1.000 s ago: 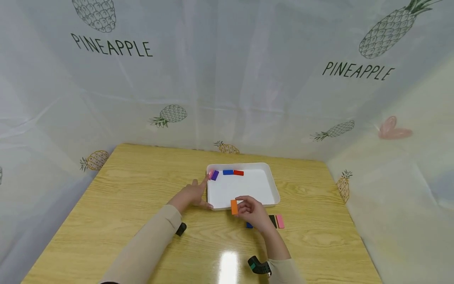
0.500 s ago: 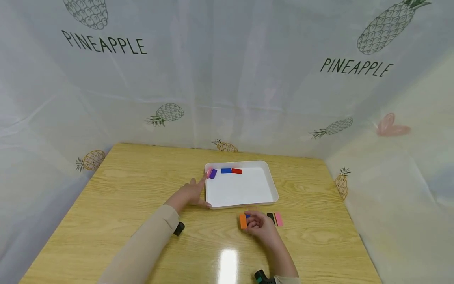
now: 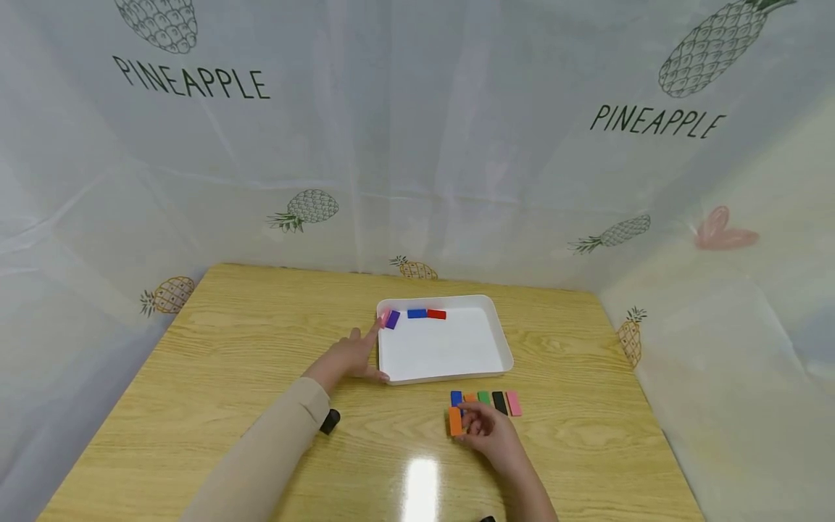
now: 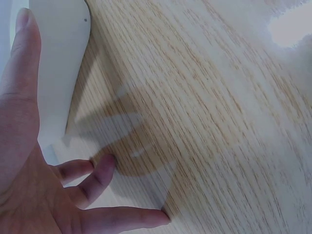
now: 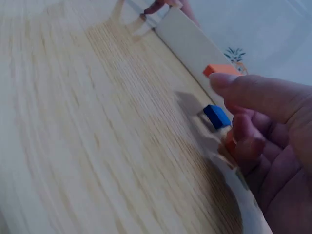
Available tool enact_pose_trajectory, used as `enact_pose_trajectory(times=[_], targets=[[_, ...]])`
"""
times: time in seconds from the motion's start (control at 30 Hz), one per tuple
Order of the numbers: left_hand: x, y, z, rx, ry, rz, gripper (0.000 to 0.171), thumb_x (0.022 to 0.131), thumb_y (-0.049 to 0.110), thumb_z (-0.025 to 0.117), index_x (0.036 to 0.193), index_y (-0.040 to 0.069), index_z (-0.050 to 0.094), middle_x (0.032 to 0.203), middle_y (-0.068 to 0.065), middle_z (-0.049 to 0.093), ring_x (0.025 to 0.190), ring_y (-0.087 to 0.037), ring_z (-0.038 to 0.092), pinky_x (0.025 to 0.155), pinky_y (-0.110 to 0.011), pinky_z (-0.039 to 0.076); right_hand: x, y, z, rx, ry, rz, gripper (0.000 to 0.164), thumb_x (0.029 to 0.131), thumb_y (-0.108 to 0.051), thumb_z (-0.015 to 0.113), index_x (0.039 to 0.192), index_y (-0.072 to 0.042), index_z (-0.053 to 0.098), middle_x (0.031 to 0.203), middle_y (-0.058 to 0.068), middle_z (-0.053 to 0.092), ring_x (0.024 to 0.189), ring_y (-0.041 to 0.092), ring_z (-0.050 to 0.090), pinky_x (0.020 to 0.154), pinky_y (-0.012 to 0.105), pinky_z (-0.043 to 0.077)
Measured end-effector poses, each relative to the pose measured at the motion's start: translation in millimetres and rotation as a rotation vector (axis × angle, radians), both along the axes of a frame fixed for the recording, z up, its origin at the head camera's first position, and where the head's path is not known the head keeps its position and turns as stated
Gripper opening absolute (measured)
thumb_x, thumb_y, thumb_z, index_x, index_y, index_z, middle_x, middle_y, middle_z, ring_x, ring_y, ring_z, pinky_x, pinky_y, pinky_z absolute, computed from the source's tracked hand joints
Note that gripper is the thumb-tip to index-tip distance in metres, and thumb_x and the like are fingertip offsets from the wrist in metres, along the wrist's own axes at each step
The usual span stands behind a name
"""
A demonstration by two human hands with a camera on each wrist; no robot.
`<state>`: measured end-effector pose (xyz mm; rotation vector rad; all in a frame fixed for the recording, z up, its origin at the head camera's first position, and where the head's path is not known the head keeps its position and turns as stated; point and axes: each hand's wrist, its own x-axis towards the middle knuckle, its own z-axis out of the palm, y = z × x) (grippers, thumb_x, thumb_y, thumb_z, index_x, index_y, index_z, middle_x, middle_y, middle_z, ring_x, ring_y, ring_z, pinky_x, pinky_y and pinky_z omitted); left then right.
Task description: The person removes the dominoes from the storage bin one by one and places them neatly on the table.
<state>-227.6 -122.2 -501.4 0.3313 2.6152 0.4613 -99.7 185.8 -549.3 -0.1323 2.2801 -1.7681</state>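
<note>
My right hand (image 3: 492, 433) pinches an orange block (image 3: 454, 420) between thumb and fingers, held upright over the table just in front of a row of blocks. That row has a blue block (image 5: 217, 117), another orange one (image 3: 470, 397), a green one (image 3: 483, 397), a black one (image 3: 499, 403) and a pink one (image 3: 514, 404). My left hand (image 3: 352, 357) spreads along the left side of a white tray (image 3: 443, 355). Its index fingertip reaches a pink block (image 3: 385, 317) in the far left corner; its thumb lies by the near left corner.
Inside the tray, a purple block (image 3: 393, 320) leans beside the pink one, and a blue block (image 3: 417, 314) and a red block (image 3: 436, 315) lie end to end along the back wall. A black object (image 3: 330, 421) shows by the left sleeve. A pineapple-print curtain (image 3: 417, 145) hangs behind the table.
My right hand has drawn back from the tray's front edge, right and toward me, with the orange block in it, uncovering more of the row. My left hand keeps its place.
</note>
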Motion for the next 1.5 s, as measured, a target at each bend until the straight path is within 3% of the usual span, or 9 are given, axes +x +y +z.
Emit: enact_pose_trajectory(times=[0.23, 0.43, 0.77, 1.27, 1.5], targets=[[-1.7, -3, -1.2, -0.004, 0.011, -0.018, 0.123, 0.074, 0.059, 0.077, 0.158, 0.015, -0.001, 0.147, -0.038, 0.023, 0.125, -0.059, 0.038, 0.100, -0.062, 0.038, 3.6, 6, -2.3, 0.155, 0.011, 0.051, 0.047, 0.077, 0.002, 0.079, 0.121, 0.005, 0.062, 0.071, 0.004, 0.056, 0.059, 0.008, 0.046, 0.055, 0.021, 0.043], [-1.1, -3, 3.0, -0.004, -0.007, -0.005, 0.124, 0.074, 0.059, 0.077, 0.158, 0.015, -0.002, 0.147, -0.039, 0.022, 0.123, -0.059, 0.040, 0.100, -0.062, 0.037, 5.3, 7, -5.8, 0.220, 0.028, 0.047, 0.049, 0.077, -0.008, 0.083, 0.122, -0.001, 0.065, 0.066, -0.001, 0.054, 0.056, 0.006, 0.046, 0.057, 0.023, 0.045], [0.1, 0, 3.3, -0.005, -0.010, 0.003, 0.124, 0.073, 0.059, 0.077, 0.158, 0.015, -0.001, 0.147, -0.038, 0.024, 0.124, -0.058, 0.040, 0.100, -0.063, 0.036, 6.0, 8, -8.7, 0.258, 0.082, 0.063, 0.048, 0.074, -0.014, 0.085, 0.118, -0.003, 0.068, 0.064, -0.004, 0.054, 0.056, 0.005, 0.047, 0.062, 0.024, 0.047], [1.0, 2, 6.3, -0.017, 0.005, -0.021, 0.123, 0.074, 0.060, 0.076, 0.158, 0.013, 0.000, 0.146, -0.040, 0.023, 0.120, -0.057, 0.045, 0.099, -0.061, 0.039, 4.7, 12, -2.1, 0.267, 0.046, 0.106, 0.050, 0.076, -0.015, 0.084, 0.121, -0.002, 0.066, 0.066, -0.002, 0.056, 0.057, 0.008, 0.049, 0.060, 0.024, 0.048], [-0.1, 2, 3.9, -0.015, -0.007, -0.010, 0.124, 0.074, 0.059, 0.077, 0.158, 0.013, -0.001, 0.147, -0.039, 0.023, 0.123, -0.060, 0.039, 0.100, -0.062, 0.037, -4.0, 20, 9.0, 0.289, 0.064, 0.030, 0.047, 0.078, -0.014, 0.083, 0.121, -0.003, 0.066, 0.064, -0.001, 0.055, 0.054, 0.009, 0.047, 0.052, 0.022, 0.043]])
